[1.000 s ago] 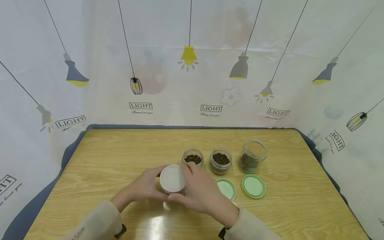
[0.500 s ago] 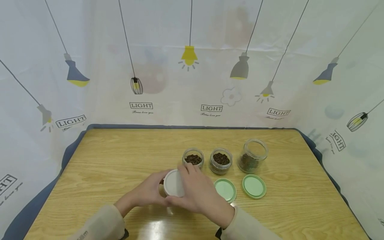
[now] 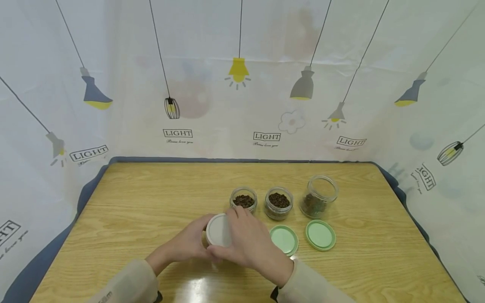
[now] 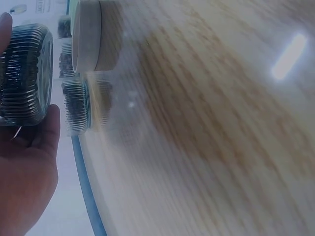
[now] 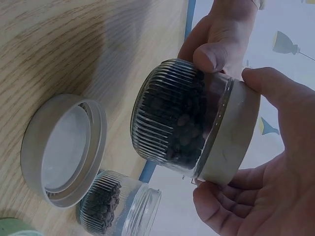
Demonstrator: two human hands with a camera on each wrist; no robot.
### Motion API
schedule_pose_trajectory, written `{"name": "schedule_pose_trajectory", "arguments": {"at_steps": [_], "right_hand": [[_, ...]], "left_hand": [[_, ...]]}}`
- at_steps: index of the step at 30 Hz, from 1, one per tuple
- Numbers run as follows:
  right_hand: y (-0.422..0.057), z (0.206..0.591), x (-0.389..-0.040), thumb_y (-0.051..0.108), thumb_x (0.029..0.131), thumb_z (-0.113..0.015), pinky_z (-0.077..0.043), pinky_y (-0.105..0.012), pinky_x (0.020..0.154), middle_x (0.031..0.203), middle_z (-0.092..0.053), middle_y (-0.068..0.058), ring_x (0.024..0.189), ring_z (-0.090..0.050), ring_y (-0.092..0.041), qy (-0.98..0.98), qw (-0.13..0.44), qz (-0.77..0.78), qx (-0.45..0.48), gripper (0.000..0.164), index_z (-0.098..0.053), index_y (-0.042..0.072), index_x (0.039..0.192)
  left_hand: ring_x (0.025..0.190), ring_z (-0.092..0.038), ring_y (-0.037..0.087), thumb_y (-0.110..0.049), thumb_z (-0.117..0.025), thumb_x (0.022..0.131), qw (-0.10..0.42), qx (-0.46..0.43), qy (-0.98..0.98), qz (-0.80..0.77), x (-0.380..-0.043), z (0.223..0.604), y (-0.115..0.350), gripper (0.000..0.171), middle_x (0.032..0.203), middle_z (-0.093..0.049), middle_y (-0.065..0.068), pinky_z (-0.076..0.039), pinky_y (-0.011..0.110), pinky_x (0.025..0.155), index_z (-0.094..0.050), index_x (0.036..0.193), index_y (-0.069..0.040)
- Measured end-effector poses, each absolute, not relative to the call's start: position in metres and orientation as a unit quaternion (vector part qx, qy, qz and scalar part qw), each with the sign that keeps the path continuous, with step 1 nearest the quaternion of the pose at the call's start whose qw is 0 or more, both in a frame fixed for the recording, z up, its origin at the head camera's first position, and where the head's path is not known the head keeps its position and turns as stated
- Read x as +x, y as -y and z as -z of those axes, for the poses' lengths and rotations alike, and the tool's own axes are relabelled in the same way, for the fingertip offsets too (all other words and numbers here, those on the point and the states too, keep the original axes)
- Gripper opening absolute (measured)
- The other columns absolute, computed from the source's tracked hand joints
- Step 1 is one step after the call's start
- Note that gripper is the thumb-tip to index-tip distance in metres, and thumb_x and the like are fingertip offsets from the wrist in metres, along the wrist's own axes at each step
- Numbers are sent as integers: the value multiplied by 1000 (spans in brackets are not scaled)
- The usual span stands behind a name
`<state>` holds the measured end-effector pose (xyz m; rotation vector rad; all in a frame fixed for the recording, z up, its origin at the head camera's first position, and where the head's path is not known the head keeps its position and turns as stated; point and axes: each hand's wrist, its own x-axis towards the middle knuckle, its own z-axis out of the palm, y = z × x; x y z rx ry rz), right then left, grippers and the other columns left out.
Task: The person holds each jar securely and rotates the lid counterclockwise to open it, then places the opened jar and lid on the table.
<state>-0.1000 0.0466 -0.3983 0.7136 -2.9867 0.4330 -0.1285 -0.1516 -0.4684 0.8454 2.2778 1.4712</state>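
Observation:
My left hand (image 3: 187,240) holds a ribbed glass jar (image 5: 167,115) of dark beans, fingers and thumb round its sides. The jar is above the table; in the right wrist view, a white lid (image 5: 231,135) sits on its mouth. My right hand (image 3: 250,240) grips this lid by its rim, thumb on one side and fingers on the other. Seen from the head, the lid faces up and the hands hide most of the jar. A second white lid (image 5: 64,150) lies on the table below, hidden in the head view.
Behind my hands stand two low uncovered jars of beans, a left one (image 3: 243,198) and a middle one (image 3: 278,203). A taller uncovered jar (image 3: 319,197) stands at their right. Two green lids, one nearer (image 3: 284,240) and one farther right (image 3: 320,235), lie on the wooden table (image 3: 144,198).
Both hands and the jar have shifted slightly right and toward me. My right hand now covers more of the lid. The other jars and green lids have stayed in place.

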Motion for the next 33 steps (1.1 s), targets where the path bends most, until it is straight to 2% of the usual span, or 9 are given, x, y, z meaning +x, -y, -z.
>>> {"name": "schedule_pose_trajectory", "arguments": {"at_steps": [5,11,17,23,30,33], "right_hand": [[-48,397,-100,72,69,-64,-54,-38,73,113,-57,-10,97,-55,-22,962,21,-134,238,87,-50,5,124],[-50,396,-101,73,69,-62,-54,-36,70,111,-57,-8,93,-55,-20,957,22,-131,256,85,-51,7,120],[-52,397,-103,73,67,-62,-53,-32,66,106,-56,-5,86,-55,-16,951,37,-116,285,82,-53,9,117],[-56,397,-104,75,66,-61,-52,-30,62,110,-57,-5,86,-56,-16,946,31,-114,302,84,-52,10,119],[-64,399,-107,74,66,-63,-45,-22,55,97,-53,3,75,-51,-9,926,6,-129,356,75,-55,15,111],[-68,400,-108,73,69,-62,-45,-21,57,100,-52,4,78,-50,-8,915,-6,-139,379,74,-54,15,115]], "left_hand": [[110,-54,15,-38,-87,64,150,298,-793,-510,-129,469,151,80,123,-57,-11,-44,45,95,-47,133,-32],[107,-56,17,-33,-88,64,157,307,-780,-522,-128,470,150,77,119,-60,-9,-47,41,95,-50,131,-27],[108,-56,16,-30,-88,61,163,300,-780,-525,-126,470,150,79,119,-61,-11,-44,44,96,-50,131,-31],[107,-57,16,-31,-88,62,156,313,-776,-525,-125,471,147,79,118,-61,-10,-45,44,95,-50,131,-30],[103,-59,15,-35,-88,63,169,337,-780,-500,-123,474,145,74,116,-63,-9,-49,37,92,-52,128,-30],[104,-58,15,-39,-87,63,172,345,-780,-492,-123,475,144,77,118,-62,-7,-48,39,93,-51,130,-28]]}}
